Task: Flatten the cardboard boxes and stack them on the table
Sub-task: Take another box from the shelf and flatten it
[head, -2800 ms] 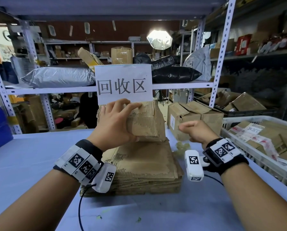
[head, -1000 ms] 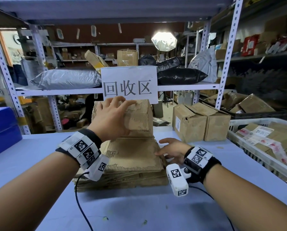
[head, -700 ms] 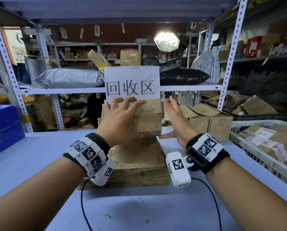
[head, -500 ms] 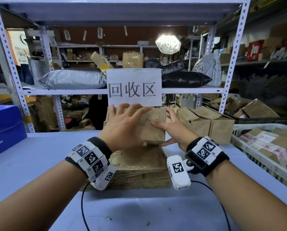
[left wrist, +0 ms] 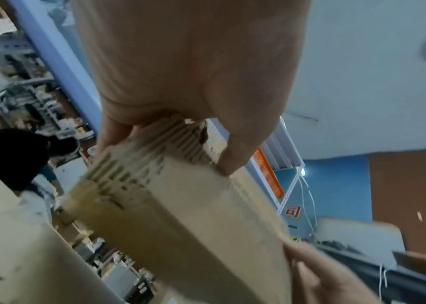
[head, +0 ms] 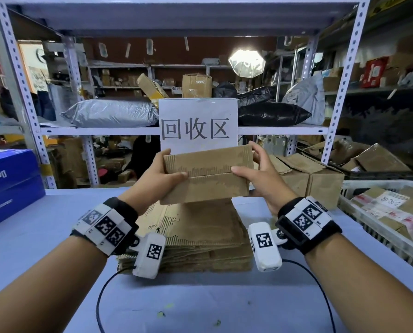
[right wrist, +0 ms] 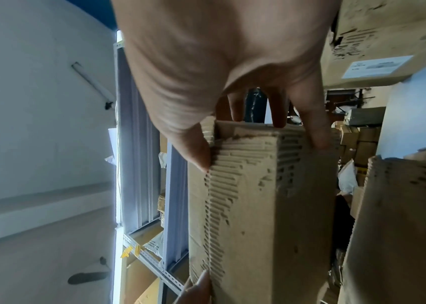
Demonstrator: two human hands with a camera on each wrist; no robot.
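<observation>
Two hands hold one worn brown cardboard box (head: 206, 175) in the air, above the pile of flattened brown cardboard (head: 196, 236) lying on the pale blue desk (head: 32, 236). The left hand (head: 156, 180) grips its left end, thumb on the front face; the right hand (head: 260, 179) grips its right end likewise. Behind hangs a white paper sign (head: 197, 126); two closed brown cardboard boxes (head: 308, 179) stand to the right.
</observation>
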